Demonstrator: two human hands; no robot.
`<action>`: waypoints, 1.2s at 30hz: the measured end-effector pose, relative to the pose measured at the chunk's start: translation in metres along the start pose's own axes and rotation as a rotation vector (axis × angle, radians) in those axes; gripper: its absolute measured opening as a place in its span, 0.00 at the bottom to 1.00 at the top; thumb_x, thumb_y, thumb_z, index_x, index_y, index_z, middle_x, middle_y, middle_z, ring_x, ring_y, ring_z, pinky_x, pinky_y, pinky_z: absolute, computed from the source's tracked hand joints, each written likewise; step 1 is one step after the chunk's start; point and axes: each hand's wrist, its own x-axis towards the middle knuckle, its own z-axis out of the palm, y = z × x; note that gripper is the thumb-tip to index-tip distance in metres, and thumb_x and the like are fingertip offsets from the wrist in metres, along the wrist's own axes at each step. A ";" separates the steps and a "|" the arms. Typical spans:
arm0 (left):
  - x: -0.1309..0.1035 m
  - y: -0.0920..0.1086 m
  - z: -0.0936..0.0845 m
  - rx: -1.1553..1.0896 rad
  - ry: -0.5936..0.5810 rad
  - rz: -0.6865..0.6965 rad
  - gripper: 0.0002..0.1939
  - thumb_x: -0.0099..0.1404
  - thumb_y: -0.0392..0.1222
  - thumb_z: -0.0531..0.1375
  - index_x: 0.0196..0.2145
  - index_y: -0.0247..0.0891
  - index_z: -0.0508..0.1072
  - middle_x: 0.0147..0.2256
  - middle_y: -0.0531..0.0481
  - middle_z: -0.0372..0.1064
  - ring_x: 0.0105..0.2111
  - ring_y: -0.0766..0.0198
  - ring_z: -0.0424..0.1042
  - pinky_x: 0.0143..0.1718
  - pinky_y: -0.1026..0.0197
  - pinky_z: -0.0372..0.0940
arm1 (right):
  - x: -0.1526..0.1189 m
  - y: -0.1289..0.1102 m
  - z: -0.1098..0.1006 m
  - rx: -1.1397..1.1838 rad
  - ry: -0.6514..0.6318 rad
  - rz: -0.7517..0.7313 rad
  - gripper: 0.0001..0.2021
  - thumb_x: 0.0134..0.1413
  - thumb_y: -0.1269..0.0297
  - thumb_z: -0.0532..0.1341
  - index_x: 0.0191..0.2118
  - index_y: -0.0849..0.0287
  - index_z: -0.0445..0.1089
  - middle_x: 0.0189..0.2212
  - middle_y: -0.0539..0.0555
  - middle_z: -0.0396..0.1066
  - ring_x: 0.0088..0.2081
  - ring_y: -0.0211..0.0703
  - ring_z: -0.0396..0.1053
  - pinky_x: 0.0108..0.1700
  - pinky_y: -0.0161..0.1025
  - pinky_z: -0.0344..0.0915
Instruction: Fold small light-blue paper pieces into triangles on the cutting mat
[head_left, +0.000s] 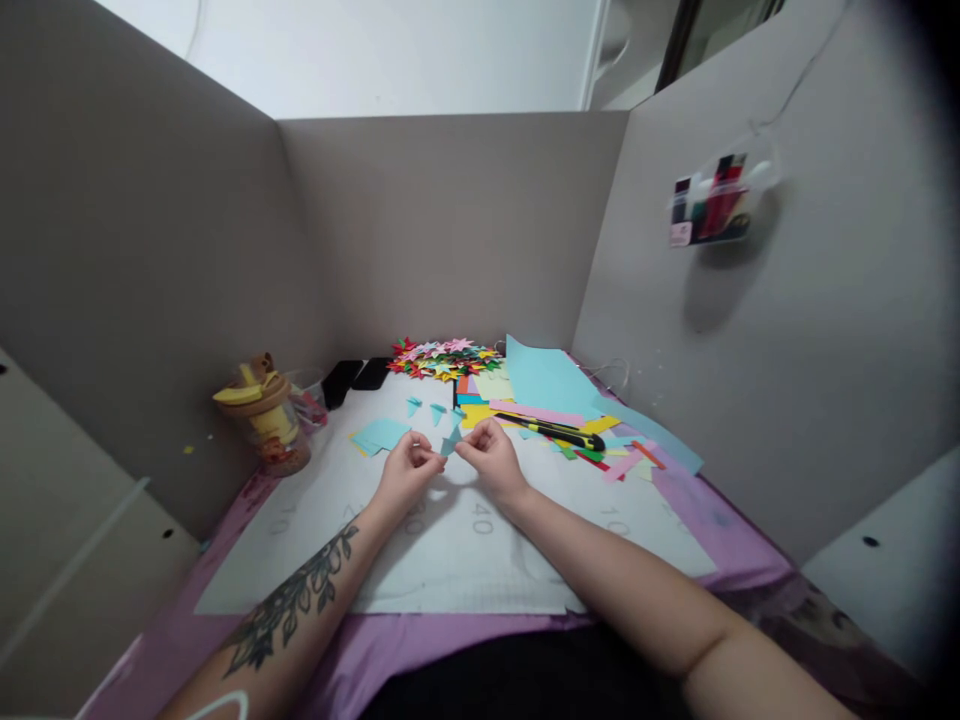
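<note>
Between my two hands is a small folded piece of light blue paper (450,443). My left hand (409,467) pinches its left side, and my right hand (489,458) pinches its right side. Just beyond them on the white mat (465,580) lie several small folded blue pieces (438,412). Flat light blue sheets (381,436) rest beside my left hand, with a yellow edge showing under them. A black and yellow cutter (562,433) lies to the right of my right hand, on coloured paper strips.
A pile of colourful paper stars (446,358) is at the back. Large blue paper (547,375) lies back right. A lidded cup (274,425) and black phone-like objects (371,374) stand or lie left. Grey panels (450,220) enclose the table; a clear pouch (712,205) hangs right.
</note>
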 end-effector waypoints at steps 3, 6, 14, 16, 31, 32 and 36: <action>-0.001 -0.003 0.002 0.012 -0.105 -0.045 0.18 0.51 0.39 0.62 0.38 0.38 0.60 0.23 0.56 0.67 0.25 0.67 0.68 0.27 0.67 0.61 | 0.002 0.001 -0.003 0.009 -0.025 0.013 0.14 0.39 0.69 0.63 0.28 0.56 0.54 0.19 0.41 0.58 0.22 0.33 0.57 0.27 0.32 0.55; -0.001 -0.004 0.001 0.094 -0.096 0.024 0.24 0.47 0.38 0.64 0.42 0.38 0.62 0.33 0.50 0.67 0.36 0.64 0.68 0.32 0.65 0.63 | 0.001 0.000 -0.005 -0.106 -0.100 0.000 0.11 0.38 0.72 0.60 0.29 0.56 0.55 0.20 0.42 0.58 0.22 0.33 0.57 0.27 0.32 0.54; 0.000 -0.001 -0.001 0.151 -0.094 0.024 0.15 0.53 0.40 0.60 0.39 0.36 0.64 0.23 0.58 0.61 0.21 0.72 0.61 0.23 0.69 0.55 | -0.003 0.002 -0.002 -0.220 -0.210 -0.042 0.08 0.39 0.71 0.57 0.29 0.57 0.57 0.21 0.43 0.59 0.23 0.33 0.57 0.27 0.31 0.54; -0.001 -0.001 -0.001 0.147 -0.120 0.015 0.16 0.52 0.38 0.60 0.39 0.36 0.63 0.23 0.58 0.61 0.20 0.73 0.60 0.22 0.70 0.54 | -0.003 0.003 -0.002 -0.186 -0.190 -0.022 0.08 0.40 0.71 0.57 0.29 0.57 0.56 0.21 0.43 0.58 0.23 0.33 0.57 0.27 0.31 0.54; 0.002 0.001 -0.005 0.079 -0.006 0.066 0.14 0.50 0.38 0.60 0.36 0.37 0.62 0.22 0.60 0.59 0.20 0.74 0.59 0.22 0.70 0.53 | -0.001 0.003 -0.003 -0.093 -0.161 0.042 0.10 0.41 0.68 0.61 0.29 0.57 0.57 0.21 0.43 0.61 0.23 0.34 0.61 0.28 0.32 0.57; 0.002 0.002 -0.005 0.065 0.007 0.065 0.14 0.50 0.38 0.60 0.36 0.37 0.62 0.21 0.60 0.59 0.20 0.74 0.60 0.22 0.70 0.54 | -0.001 0.002 -0.003 -0.077 -0.154 0.054 0.11 0.40 0.68 0.62 0.29 0.57 0.57 0.21 0.43 0.62 0.23 0.34 0.61 0.28 0.32 0.58; 0.003 0.003 -0.006 0.009 0.029 0.051 0.15 0.51 0.39 0.61 0.36 0.37 0.61 0.21 0.61 0.58 0.19 0.74 0.59 0.22 0.70 0.53 | 0.001 0.000 -0.007 -0.038 -0.152 0.083 0.13 0.39 0.66 0.63 0.29 0.56 0.56 0.19 0.43 0.63 0.23 0.36 0.64 0.28 0.34 0.61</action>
